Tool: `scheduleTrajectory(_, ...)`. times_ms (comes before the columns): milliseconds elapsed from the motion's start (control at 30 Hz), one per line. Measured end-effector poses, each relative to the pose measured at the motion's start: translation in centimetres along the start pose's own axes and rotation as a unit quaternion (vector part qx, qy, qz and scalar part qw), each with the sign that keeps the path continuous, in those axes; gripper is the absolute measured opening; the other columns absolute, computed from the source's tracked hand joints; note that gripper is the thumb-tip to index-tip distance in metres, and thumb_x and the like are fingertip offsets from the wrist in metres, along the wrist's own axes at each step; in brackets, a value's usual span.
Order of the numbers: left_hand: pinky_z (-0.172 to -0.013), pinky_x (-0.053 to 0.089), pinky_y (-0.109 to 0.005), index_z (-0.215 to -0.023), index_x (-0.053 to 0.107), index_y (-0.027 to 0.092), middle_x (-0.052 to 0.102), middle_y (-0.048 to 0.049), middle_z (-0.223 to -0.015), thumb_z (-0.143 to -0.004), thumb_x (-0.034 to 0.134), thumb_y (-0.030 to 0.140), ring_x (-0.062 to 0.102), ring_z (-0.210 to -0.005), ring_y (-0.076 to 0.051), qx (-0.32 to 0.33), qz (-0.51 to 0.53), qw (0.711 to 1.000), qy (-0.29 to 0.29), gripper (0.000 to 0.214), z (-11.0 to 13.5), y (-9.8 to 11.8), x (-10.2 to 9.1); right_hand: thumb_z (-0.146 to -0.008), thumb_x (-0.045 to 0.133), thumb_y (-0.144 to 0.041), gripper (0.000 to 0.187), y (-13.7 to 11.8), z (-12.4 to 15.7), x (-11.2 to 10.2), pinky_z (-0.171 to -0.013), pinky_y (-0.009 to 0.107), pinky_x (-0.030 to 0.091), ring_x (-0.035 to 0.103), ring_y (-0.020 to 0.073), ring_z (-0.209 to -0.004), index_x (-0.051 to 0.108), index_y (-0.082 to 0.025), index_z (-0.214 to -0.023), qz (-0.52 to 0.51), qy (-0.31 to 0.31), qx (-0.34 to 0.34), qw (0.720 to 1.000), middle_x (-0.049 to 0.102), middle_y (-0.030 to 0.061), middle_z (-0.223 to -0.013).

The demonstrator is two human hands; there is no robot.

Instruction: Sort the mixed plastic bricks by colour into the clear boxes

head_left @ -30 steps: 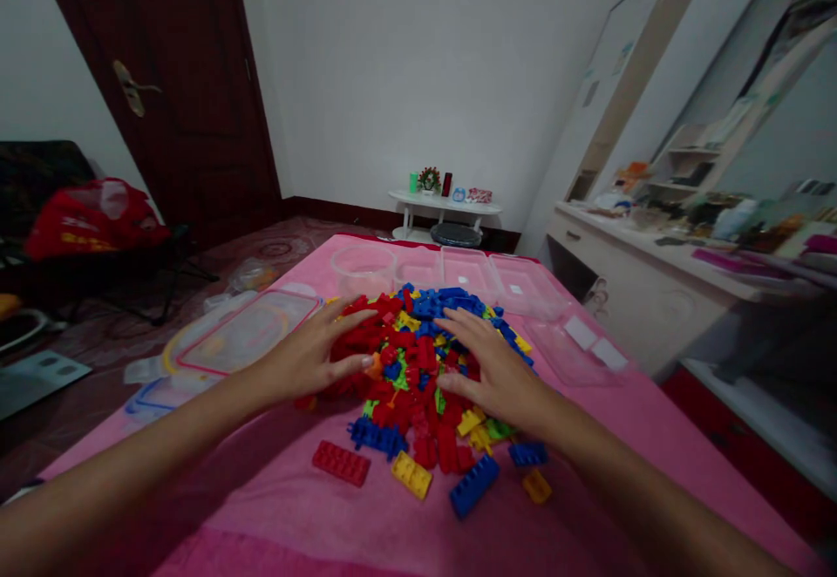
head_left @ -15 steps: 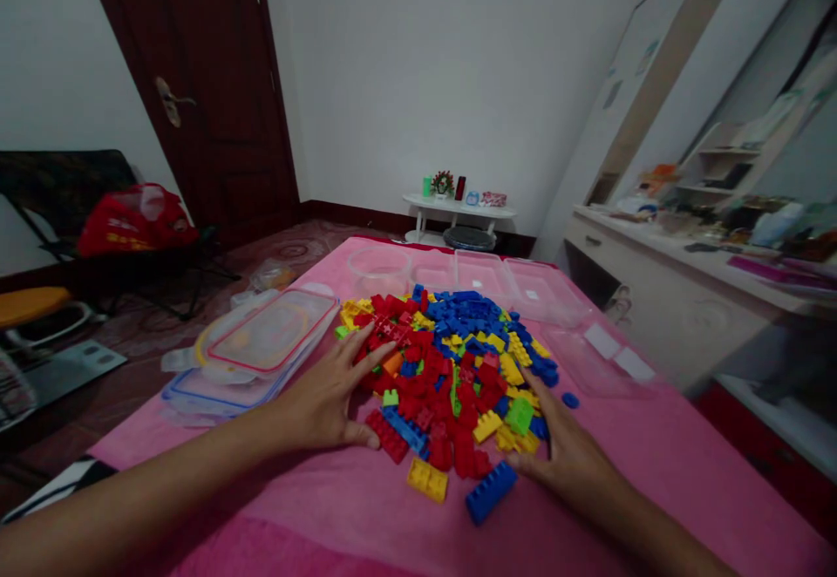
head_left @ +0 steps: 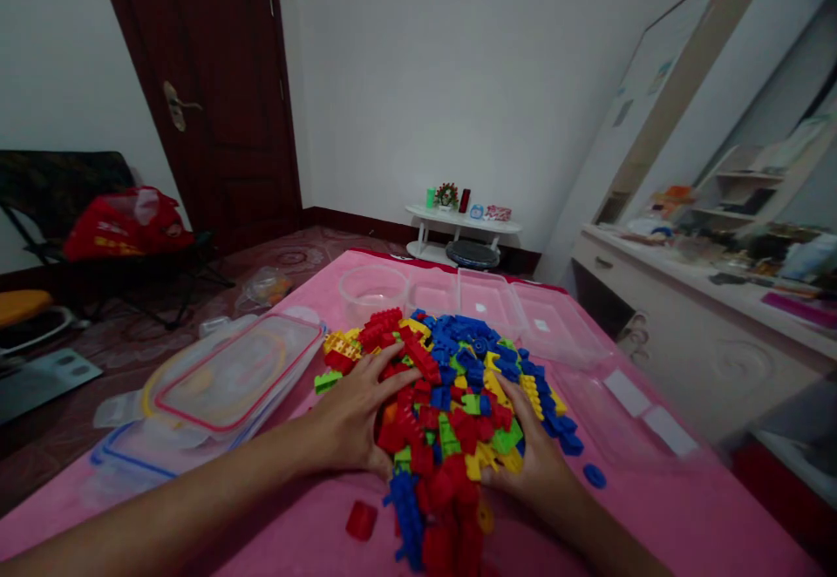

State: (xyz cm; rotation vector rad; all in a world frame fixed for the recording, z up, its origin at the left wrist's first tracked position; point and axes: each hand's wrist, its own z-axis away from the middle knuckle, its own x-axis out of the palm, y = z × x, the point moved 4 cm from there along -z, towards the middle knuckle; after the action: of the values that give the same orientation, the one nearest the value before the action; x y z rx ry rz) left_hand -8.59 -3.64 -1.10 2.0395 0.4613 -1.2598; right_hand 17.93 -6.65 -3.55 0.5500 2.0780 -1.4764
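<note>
A heap of toy building bricks [head_left: 451, 420] in red, blue, yellow and green lies on the pink-covered table. My left hand [head_left: 357, 403] rests against its left side, fingers spread over red bricks, thumb low at the front. On the opposite side, my right hand [head_left: 533, 451] lies with fingers apart against yellow and green bricks. Both hands touch the heap, cupping it between them. In front, red bricks [head_left: 451, 507] and a long blue brick [head_left: 409, 520] spill toward me, partly blurred. A single red brick [head_left: 362, 520] lies apart near the left wrist.
Stacked clear lids [head_left: 241, 372] lie at the left. Clear plastic containers [head_left: 487, 302] line the far side, with another clear piece [head_left: 628, 420] at the right. A round blue piece [head_left: 595, 475] sits beside the right hand. A dresser [head_left: 680, 315] stands at the right.
My hands have pushed inward, and the heap has bunched up between them. Bricks have tumbled toward me at the front. The camera view has shifted slightly.
</note>
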Motion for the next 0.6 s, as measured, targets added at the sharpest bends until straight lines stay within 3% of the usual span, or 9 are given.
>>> scheduleTrajectory(133, -0.106, 0.030, -0.053, -0.142, 0.028, 0.034, 0.011, -0.0114, -0.153, -0.049, 0.076, 0.062, 0.022, -0.136, -0.038, -0.027, 0.040, 0.999, -0.025, 0.109, -0.6, 0.0, 0.2, -0.054, 0.075, -0.058, 0.105, -0.5, -0.8, 0.0, -0.110, 0.048, 0.024, 0.025, 0.0344, -0.135, 0.030, -0.020, -0.141, -0.023, 0.003, 0.025, 0.999, 0.027, 0.0145, -0.147)
scheduleTrajectory(267, -0.106, 0.034, -0.046, -0.144, 0.024, 0.034, 0.010, -0.0090, -0.154, -0.063, 0.071, 0.055, 0.024, -0.137, -0.032, -0.049, 0.087, 0.994, -0.048, 0.096, -1.4, 0.9, -1.3, -0.058, 0.076, -0.046, 0.102, -2.9, -1.8, -0.9, -0.102, 0.044, 0.037, 0.038, 0.0324, -0.128, 0.026, -0.023, -0.143, -0.113, -0.037, 0.063, 0.991, 0.032, 0.0135, -0.145)
scheduleTrajectory(433, -0.103, 0.039, -0.041, -0.134, 0.044, 0.038, 0.035, -0.0023, -0.147, -0.067, 0.072, 0.046, 0.039, -0.130, -0.028, -0.021, 0.099, 0.992, -0.076, 0.073, -2.8, 2.3, -5.0, -0.056, 0.078, -0.029, 0.104, -5.1, -2.8, -2.7, -0.080, 0.035, 0.052, 0.059, 0.0248, -0.100, 0.023, -0.028, -0.144, -0.143, -0.114, 0.111, 0.977, 0.051, 0.0106, -0.128)
scheduleTrajectory(533, -0.101, 0.040, -0.038, -0.118, 0.061, 0.032, 0.051, -0.0031, -0.133, -0.077, 0.063, 0.043, 0.049, -0.121, -0.025, -0.041, 0.055, 0.998, 0.004, 0.043, -3.5, 1.4, -6.6, -0.069, 0.067, -0.036, 0.079, -3.9, -3.8, -4.4, -0.068, 0.033, 0.053, 0.062, 0.0220, -0.085, 0.034, -0.025, -0.140, -0.079, -0.075, 0.120, 0.987, 0.059, 0.0090, -0.109)
scheduleTrajectory(600, -0.100, 0.039, -0.038, -0.113, 0.063, 0.026, 0.054, -0.0061, -0.127, -0.085, 0.052, 0.039, 0.049, -0.118, -0.023, -0.081, -0.010, 0.993, 0.084, 0.032, -3.7, 0.2, -6.8, -0.079, 0.055, -0.043, 0.057, -2.7, -4.7, -5.5, -0.079, 0.037, 0.050, 0.060, 0.0241, -0.095, 0.045, -0.023, -0.131, 0.009, 0.004, 0.077, 0.997, 0.059, 0.0097, -0.112)
